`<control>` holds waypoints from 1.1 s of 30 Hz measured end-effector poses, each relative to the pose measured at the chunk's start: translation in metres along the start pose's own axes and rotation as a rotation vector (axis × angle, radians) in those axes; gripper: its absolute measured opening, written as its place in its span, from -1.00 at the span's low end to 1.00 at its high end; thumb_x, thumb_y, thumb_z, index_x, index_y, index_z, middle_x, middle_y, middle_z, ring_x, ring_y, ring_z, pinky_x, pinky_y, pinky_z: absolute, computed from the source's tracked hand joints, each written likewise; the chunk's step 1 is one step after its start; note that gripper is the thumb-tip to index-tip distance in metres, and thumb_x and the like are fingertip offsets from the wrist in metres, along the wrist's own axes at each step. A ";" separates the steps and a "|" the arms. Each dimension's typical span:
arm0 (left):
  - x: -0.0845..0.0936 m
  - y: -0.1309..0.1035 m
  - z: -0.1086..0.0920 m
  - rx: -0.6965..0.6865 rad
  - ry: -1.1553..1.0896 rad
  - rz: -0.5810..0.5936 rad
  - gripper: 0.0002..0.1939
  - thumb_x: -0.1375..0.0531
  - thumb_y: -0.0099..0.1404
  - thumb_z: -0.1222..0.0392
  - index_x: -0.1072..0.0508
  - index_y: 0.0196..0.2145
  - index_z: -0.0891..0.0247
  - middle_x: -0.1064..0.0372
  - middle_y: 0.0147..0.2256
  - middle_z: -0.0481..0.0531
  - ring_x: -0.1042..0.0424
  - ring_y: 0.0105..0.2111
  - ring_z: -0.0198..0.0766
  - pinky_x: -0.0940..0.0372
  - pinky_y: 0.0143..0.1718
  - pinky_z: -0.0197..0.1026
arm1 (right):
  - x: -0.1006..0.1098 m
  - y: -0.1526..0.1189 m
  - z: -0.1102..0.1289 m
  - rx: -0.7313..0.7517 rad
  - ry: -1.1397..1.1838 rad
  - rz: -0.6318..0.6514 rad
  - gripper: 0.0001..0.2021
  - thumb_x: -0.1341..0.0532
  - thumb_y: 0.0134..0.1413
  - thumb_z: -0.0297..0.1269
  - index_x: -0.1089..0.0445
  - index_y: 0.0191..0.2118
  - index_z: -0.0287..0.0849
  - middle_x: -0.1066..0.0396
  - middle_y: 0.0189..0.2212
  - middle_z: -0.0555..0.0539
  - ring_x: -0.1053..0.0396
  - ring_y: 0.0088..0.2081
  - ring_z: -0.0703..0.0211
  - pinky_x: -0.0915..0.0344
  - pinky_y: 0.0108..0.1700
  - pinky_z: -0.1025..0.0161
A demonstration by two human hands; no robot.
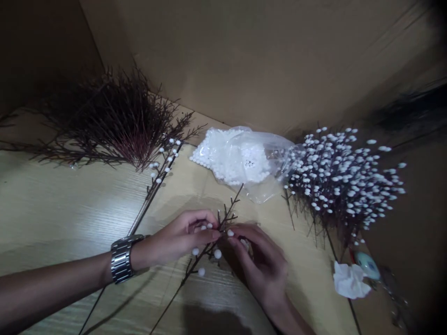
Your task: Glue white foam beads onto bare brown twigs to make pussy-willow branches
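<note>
My left hand (190,232), with a metal watch on its wrist, pinches a brown artificial twig (190,271) that slants across the middle of the table. Several white balls sit on the twig's lower half; its upper tips are bare. Between thumb and forefinger of my right hand (260,263) is a small white ball (230,233), held against a side branch of the twig. A few more white balls seem to lie in the curl of the right fingers, partly hidden. Just beyond both hands lies a clear plastic bag (237,156) full of white balls.
A heap of bare brown twigs (115,121) lies at the back left. Near it is a twig with white balls (160,174). Ball-covered twigs (344,177) are piled at the right, with crumpled white paper (351,280) and a pale rounded object (366,265) in front. A cardboard wall (244,65) stands behind.
</note>
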State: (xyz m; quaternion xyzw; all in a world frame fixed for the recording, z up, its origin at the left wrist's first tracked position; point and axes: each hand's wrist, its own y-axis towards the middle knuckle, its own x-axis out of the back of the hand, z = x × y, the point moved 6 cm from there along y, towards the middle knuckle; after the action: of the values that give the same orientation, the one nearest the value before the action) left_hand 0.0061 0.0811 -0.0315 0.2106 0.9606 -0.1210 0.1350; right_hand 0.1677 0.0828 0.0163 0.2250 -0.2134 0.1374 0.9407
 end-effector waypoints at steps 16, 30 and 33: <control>-0.004 -0.001 -0.003 0.002 0.008 0.011 -0.84 -0.23 0.37 0.10 -0.42 -0.28 0.24 -0.28 -0.36 -0.11 -0.24 -0.32 -0.30 -0.11 -0.29 -0.26 | -0.005 -0.001 0.002 0.023 0.034 -0.012 -0.68 -0.28 0.13 -0.59 -0.51 -0.08 -0.04 -0.53 -0.18 -0.03 -0.49 -0.15 0.16 -0.44 -0.12 0.14; -0.003 -0.002 -0.011 -0.025 0.169 -0.014 -0.84 -0.19 0.39 0.10 -0.46 -0.27 0.23 -0.29 -0.43 -0.12 -0.21 -0.43 -0.32 -0.11 -0.38 -0.27 | -0.004 -0.002 0.005 0.042 -0.059 -0.021 -0.67 -0.26 0.14 -0.57 -0.52 -0.07 -0.02 -0.53 -0.17 -0.05 -0.48 -0.14 0.11 -0.44 -0.11 0.11; -0.003 -0.002 -0.010 -0.028 0.164 -0.020 -0.83 -0.19 0.40 0.11 -0.46 -0.29 0.24 -0.28 -0.44 -0.13 -0.20 -0.44 -0.33 -0.10 -0.40 -0.28 | -0.004 -0.003 0.005 0.057 -0.083 -0.020 -0.65 -0.27 0.13 -0.58 -0.52 -0.06 -0.01 -0.54 -0.15 -0.05 -0.49 -0.12 0.11 -0.45 -0.07 0.10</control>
State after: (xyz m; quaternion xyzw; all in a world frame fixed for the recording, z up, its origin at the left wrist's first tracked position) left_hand 0.0056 0.0811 -0.0209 0.2081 0.9721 -0.0914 0.0577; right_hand 0.1633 0.0765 0.0175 0.2593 -0.2459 0.1245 0.9256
